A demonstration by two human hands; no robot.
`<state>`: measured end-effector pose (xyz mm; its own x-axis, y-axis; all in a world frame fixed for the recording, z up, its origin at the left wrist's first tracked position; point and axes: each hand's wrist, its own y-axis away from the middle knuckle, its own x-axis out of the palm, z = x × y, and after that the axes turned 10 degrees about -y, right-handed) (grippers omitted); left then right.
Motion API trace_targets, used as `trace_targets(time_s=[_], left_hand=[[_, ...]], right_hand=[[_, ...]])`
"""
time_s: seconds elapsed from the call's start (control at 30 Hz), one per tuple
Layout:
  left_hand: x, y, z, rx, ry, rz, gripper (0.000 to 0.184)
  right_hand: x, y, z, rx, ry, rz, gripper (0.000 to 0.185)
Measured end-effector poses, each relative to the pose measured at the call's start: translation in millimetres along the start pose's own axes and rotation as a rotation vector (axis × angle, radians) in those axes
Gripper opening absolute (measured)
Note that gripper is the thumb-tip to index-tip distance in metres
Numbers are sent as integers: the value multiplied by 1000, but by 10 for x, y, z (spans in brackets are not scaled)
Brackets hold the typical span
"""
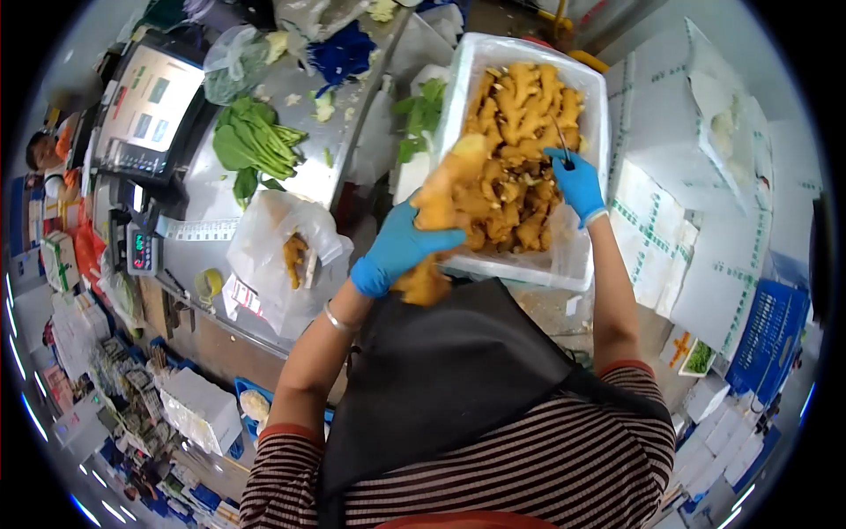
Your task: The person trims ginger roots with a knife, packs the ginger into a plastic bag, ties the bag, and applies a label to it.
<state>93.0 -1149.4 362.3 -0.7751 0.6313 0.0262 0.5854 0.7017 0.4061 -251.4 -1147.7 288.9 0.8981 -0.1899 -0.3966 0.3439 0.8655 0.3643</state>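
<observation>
Silvery metal worktop (198, 256) spans nine to eleven o'clock, bearing a heap of leafy green vegetables (256, 145) at ten and, at nine, a translucent white plastic bag (256, 231) with a small piece of ginger (295, 260) visible at it. At one o'clock, a white foam box (596, 115) holds many knobbly, yellow-brown ginger roots (520, 110). The blue-gloved left hand (401, 247) grips a large, blurred golden-brown ginger root (449, 185) by the box's seven-o'clock corner. The blue-gloved right hand (577, 185), fingers closed, pinches a thin dark tool (560, 137) over the box's three-o'clock side.
</observation>
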Motion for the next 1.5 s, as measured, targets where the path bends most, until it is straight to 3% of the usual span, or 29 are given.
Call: trace_targets(time_s=[0.03,0.1,0.2,0.37,0.47,0.5,0.53,0.6,0.63,0.67,0.7,0.77,0.8,0.83,0.87,0.93,1.07,1.1,1.17,1.2,1.27,1.33,1.37,1.4,1.43,1.47,1.5], left_hand=[[-77,-59,28,10,188,57,54],[-166,-123,54,56,634,179,53],[-217,-230,181,95,981,222,56],[-205,-296,368,107,1055,74,51],[-233,-226,476,181,774,-205,50],[-301,-9,296,-13,546,-277,52],[-368,140,254,-29,337,-290,54],[-444,574,108,112,-383,-504,61],[-459,765,117,206,-352,-619,69],[-511,1003,82,339,-658,-881,74],[-495,1203,298,195,-785,-1197,81],[-689,1591,528,-212,-830,-1476,102],[-778,1781,951,-322,-1009,-1529,105],[-828,1926,1263,-433,-894,-1516,103],[-884,2018,1776,-391,-662,-1516,72],[-975,2160,1875,-332,73,-1249,35],[-724,2009,1171,-187,-359,-1359,15],[-759,1994,1342,-139,-653,-1372,14],[-790,1899,1282,-126,-433,-1383,15],[-825,1895,1043,-203,59,-1335,16],[-1060,1938,1267,-142,46,-1387,17],[-1181,1973,1232,-116,-131,-1434,17],[-1245,1984,1285,-84,-74,-1453,17],[-1293,1987,1328,-53,-15,-1479,17],[-1308,2005,1289,-67,15,-1494,18],[-1313,2017,1302,-58,32,-1516,19],[-1314,2038,1319,-65,25,-1521,19]], right_hand=[[28,98,214,162,-210,100,25],[146,242,354,83,-343,278,30],[450,541,554,-4,-469,472,42],[1063,860,551,44,-878,744,49],[1367,883,811,44,-472,738,44],[1496,921,857,226,-539,702,44],[1548,920,887,220,-547,768,46],[1506,900,981,215,-553,877,50],[1526,990,1126,232,-660,884,57],[1548,1077,1273,251,-768,893,64],[1571,1034,1319,258,-697,987,63],[1661,931,1379,368,-528,1200,60],[1762,871,1418,475,-423,1318,58],[1865,838,1449,584,-308,1434,57],[2054,902,1417,635,-256,1495,54],[2533,918,1108,505,-147,1584,56],[3679,1096,996,820,-402,1426,56],[3931,1212,1065,733,-591,1307,48],[4597,1123,877,251,-494,1112,41],[4652,1167,911,339,-490,1148,40],[4513,1289,921,230,-523,1205,36],[3773,1402,1247,134,-244,1164,33],[3382,1409,1351,-106,-212,1080,28],[3077,1316,1296,-158,-177,989,27],[2751,1209,1281,-31,-301,927,27],[2477,1012,1050,-226,-526,796,26],[2118,759,815,-309,-436,585,25]])
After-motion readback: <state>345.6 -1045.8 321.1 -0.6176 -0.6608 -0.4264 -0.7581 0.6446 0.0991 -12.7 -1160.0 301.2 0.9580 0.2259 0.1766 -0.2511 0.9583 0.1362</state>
